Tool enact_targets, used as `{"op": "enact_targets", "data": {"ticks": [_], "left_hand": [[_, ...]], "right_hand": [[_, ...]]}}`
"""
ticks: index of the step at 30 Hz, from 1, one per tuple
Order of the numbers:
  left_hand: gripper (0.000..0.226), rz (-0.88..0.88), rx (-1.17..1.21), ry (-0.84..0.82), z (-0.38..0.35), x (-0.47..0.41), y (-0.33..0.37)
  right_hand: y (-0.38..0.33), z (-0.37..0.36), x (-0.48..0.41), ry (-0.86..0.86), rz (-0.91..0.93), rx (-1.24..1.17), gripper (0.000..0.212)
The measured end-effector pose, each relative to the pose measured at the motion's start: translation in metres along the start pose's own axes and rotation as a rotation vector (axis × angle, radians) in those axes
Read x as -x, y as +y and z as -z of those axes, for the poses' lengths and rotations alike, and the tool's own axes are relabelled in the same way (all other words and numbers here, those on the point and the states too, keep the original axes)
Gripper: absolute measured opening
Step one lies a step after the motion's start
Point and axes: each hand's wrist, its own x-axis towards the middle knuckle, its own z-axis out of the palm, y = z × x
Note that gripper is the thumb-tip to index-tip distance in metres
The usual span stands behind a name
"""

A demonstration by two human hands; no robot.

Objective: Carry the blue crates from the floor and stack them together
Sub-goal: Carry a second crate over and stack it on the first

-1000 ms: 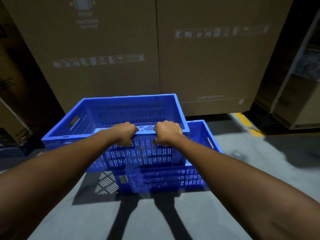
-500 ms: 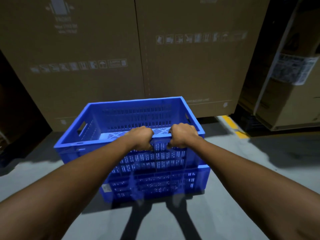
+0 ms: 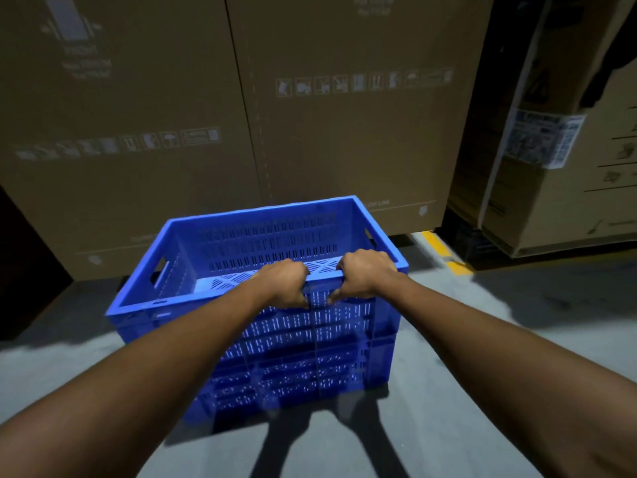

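Head view puts the upper blue slotted plastic crate [image 3: 262,250] in front of you, sitting square on a second blue slotted plastic crate [image 3: 303,377] that stands on the grey concrete floor [image 3: 482,339]. Your left hand [image 3: 284,284] and right hand [image 3: 365,274] are both closed over its near rim, close together. This pair looks stacked; releasing is what remains, and no other crates show. Tall brown cardboard cartons [image 3: 310,132] rise just behind, with yellow floor marking [image 3: 444,251] to the right.
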Motion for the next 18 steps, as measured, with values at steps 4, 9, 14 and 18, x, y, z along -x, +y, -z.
{"op": "enact_targets", "data": {"ticks": [4,9,14,18], "left_hand": [[0.033,-0.066,0.222,-0.039,0.002,0.007,-0.004],[0.050,0.034,0.492,0.088,0.003,0.019,-0.017],[0.047,0.264,0.198,0.122,-0.009,0.042,-0.064],[0.049,0.316,0.181,0.160,-0.015,0.044,-0.067]], "right_hand": [[0.003,-0.001,0.007,0.034,0.020,-0.089,0.096],[-0.007,-0.001,0.005,0.047,-0.062,-0.083,0.098],[-0.042,0.007,-0.009,-0.106,-0.119,-0.091,0.056],[-0.084,-0.005,-0.022,0.028,-0.031,-0.110,0.058]]}}
